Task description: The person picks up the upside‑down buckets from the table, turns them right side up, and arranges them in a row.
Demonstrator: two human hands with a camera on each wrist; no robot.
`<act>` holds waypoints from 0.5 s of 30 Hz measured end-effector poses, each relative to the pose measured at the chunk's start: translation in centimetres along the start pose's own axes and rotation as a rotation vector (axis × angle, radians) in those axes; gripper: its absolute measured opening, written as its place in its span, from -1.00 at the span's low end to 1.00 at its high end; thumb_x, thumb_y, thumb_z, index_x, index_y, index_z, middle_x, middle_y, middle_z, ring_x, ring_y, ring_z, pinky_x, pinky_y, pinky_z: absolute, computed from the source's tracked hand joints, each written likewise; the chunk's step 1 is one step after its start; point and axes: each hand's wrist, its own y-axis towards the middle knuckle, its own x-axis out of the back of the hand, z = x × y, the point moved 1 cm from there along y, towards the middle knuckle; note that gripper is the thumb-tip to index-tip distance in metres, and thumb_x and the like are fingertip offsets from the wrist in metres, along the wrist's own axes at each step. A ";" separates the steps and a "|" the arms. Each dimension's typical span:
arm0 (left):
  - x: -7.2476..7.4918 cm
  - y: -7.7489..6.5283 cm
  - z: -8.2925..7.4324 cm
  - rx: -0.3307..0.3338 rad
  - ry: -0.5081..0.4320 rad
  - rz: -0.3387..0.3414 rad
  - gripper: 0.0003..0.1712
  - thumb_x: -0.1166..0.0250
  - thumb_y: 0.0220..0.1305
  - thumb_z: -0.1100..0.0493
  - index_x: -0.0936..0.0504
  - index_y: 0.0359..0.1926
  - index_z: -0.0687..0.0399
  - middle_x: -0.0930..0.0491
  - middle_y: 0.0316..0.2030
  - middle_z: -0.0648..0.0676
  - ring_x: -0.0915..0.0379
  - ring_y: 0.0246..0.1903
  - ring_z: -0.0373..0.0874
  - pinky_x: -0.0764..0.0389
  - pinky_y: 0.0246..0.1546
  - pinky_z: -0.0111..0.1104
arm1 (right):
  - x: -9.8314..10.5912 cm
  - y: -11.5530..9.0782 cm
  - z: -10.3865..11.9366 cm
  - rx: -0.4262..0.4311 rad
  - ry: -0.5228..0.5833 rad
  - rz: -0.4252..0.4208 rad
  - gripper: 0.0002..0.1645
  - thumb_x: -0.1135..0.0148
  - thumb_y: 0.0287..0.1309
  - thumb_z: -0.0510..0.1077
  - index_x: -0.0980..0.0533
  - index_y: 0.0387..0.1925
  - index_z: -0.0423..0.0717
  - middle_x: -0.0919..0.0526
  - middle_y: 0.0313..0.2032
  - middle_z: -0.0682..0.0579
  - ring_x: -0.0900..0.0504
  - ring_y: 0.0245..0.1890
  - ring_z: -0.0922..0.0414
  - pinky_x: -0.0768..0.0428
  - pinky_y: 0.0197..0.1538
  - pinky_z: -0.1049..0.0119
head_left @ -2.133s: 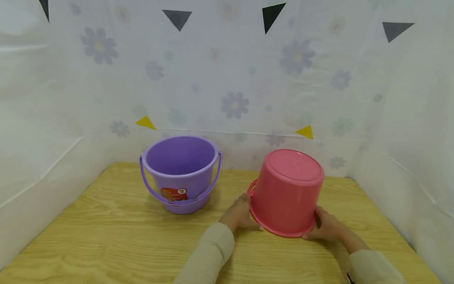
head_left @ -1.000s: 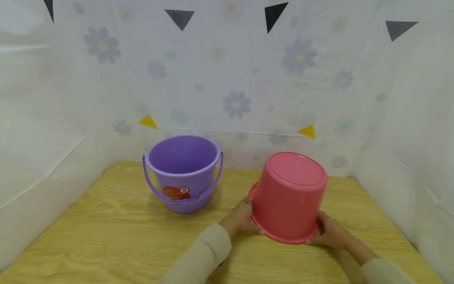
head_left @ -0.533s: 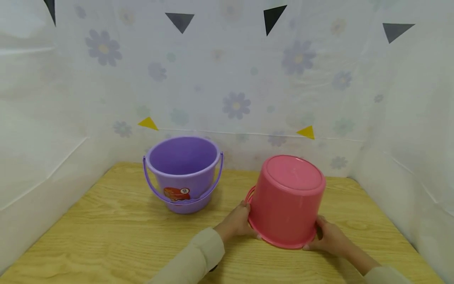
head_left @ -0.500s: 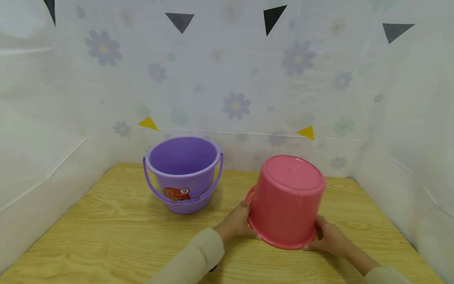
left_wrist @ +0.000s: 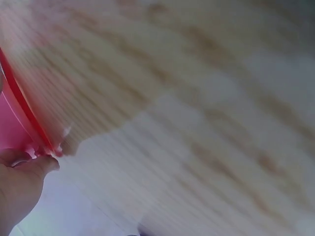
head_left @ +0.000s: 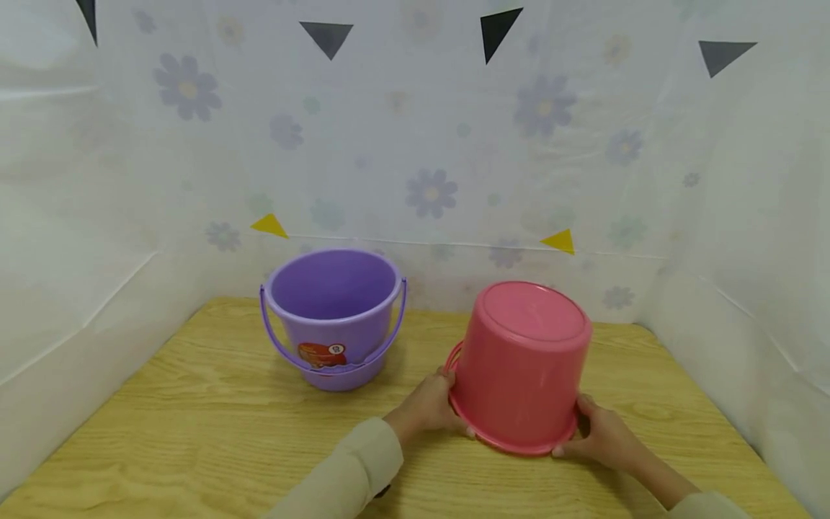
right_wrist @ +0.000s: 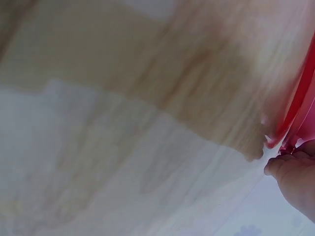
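Note:
A pink bucket [head_left: 521, 375] stands bottom up at the right of the wooden table, leaning slightly. My left hand [head_left: 428, 405] grips its rim on the left side, near the folded handle [head_left: 454, 355]. On the opposite side my right hand [head_left: 606, 436] holds the rim, thumb toward the front edge. Both wrist views catch only the bucket's red rim [left_wrist: 27, 110] and part of each hand. To the left a purple bucket [head_left: 337, 328] stands upright, its mouth up and its handle [head_left: 372, 360] hanging down in front.
The wooden table [head_left: 214, 432] runs back to a flowered white sheet [head_left: 363, 180], with more white sheeting at both sides. Two yellow triangles [head_left: 270, 225] mark the back sheet low down, dark ones higher up.
Both hands have brought the pink bucket a little toward me since the earliest frame, and lately slightly left. The purple bucket stays where it was.

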 end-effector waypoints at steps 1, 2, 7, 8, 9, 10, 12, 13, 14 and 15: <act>0.1 0.0 0.0 0.003 -0.023 0.003 0.18 -0.59 -0.37 -0.14 -0.32 0.23 0.43 -0.31 0.21 0.44 -0.36 0.18 0.09 -0.46 0.18 -0.27 | 0.1 0.0 0.1 -0.004 0.008 0.001 0.16 -0.58 -0.48 0.15 -0.35 0.14 -0.44 -0.60 -0.03 -0.22 -0.56 -0.04 -0.08 -0.60 -0.04 0.20; 0.1 -0.1 0.1 0.008 -0.043 0.007 0.19 -0.59 -0.37 -0.14 -0.29 0.25 0.43 -0.27 0.23 0.45 -0.33 0.21 0.11 -0.43 0.20 -0.24 | 0.2 0.0 0.1 -0.009 0.017 0.005 0.15 -0.58 -0.47 0.14 -0.35 0.15 -0.43 -0.60 -0.02 -0.22 -0.56 -0.04 -0.07 -0.59 -0.03 0.24; 0.4 -0.1 0.2 0.011 -0.117 0.009 0.22 -0.57 -0.34 -0.13 -0.22 0.29 0.41 -0.17 0.28 0.48 -0.19 0.29 0.12 -0.34 0.27 -0.20 | 0.7 -0.1 0.2 -0.014 0.083 0.020 0.12 -0.57 -0.41 0.09 -0.32 0.19 -0.41 -0.58 0.02 -0.26 -0.55 0.00 0.12 -0.53 -0.02 0.49; 0.5 -0.1 0.2 0.009 -0.125 0.004 0.22 -0.57 -0.34 -0.13 -0.22 0.29 0.40 -0.16 0.28 0.47 -0.18 0.30 0.11 -0.33 0.28 -0.21 | 0.8 0.0 0.2 -0.008 0.095 0.021 0.12 -0.57 -0.39 0.07 -0.31 0.19 -0.41 -0.58 0.02 -0.27 -0.54 0.00 0.17 -0.52 -0.03 0.52; 0.6 -0.1 0.3 0.002 -0.133 -0.002 0.22 -0.57 -0.34 -0.12 -0.22 0.30 0.39 -0.17 0.28 0.47 -0.18 0.30 0.10 -0.33 0.28 -0.21 | 0.9 0.0 0.2 0.000 0.107 0.023 0.11 -0.56 -0.38 0.05 -0.30 0.20 -0.42 -0.58 0.02 -0.28 -0.54 0.00 0.21 -0.51 -0.04 0.54; 0.7 -0.1 0.3 -0.005 -0.137 -0.009 0.22 -0.57 -0.34 -0.13 -0.22 0.30 0.37 -0.19 0.28 0.45 -0.20 0.30 0.08 -0.33 0.28 -0.23 | 1.0 0.1 0.2 0.004 0.114 0.028 0.11 -0.56 -0.36 0.04 -0.29 0.21 -0.43 -0.57 0.02 -0.30 -0.54 0.00 0.21 -0.51 -0.05 0.55; 0.8 -0.1 0.4 -0.023 -0.156 -0.027 0.20 -0.57 -0.33 -0.12 -0.24 0.30 0.35 -0.25 0.26 0.41 -0.26 0.26 0.02 -0.36 0.26 -0.27 | 1.2 0.2 0.2 -0.018 0.138 0.058 0.12 -0.53 -0.30 0.03 -0.23 0.24 -0.45 -0.53 0.06 -0.33 -0.53 0.05 0.13 -0.53 -0.06 0.53; 0.9 -0.1 0.5 -0.034 -0.170 -0.037 0.18 -0.57 -0.33 -0.12 -0.26 0.29 0.33 -0.31 0.24 0.37 -0.31 0.23 -0.02 -0.39 0.23 -0.31 | 1.3 0.3 0.2 -0.030 0.144 0.077 0.12 -0.51 -0.26 0.03 -0.20 0.26 -0.46 -0.49 0.09 -0.36 -0.53 0.07 0.03 -0.56 -0.06 0.47; 1.0 -0.1 0.6 -0.044 -0.182 -0.044 0.16 -0.57 -0.33 -0.12 -0.28 0.28 0.32 -0.35 0.22 0.34 -0.35 0.20 -0.06 -0.41 0.21 -0.35 | 1.4 0.3 0.2 -0.044 0.153 0.098 0.13 -0.49 -0.23 0.04 -0.16 0.27 -0.48 -0.45 0.12 -0.39 -0.50 0.10 -0.08 -0.58 -0.06 0.40; 1.1 -0.1 0.7 -0.057 -0.196 -0.050 0.13 -0.57 -0.32 -0.11 -0.30 0.27 0.30 -0.40 0.18 0.30 -0.39 0.16 -0.10 -0.44 0.17 -0.38 | 1.5 0.4 0.2 -0.066 0.160 0.119 0.14 -0.47 -0.19 0.05 -0.12 0.29 -0.48 -0.40 0.15 -0.41 -0.47 0.12 -0.17 -0.60 -0.06 0.32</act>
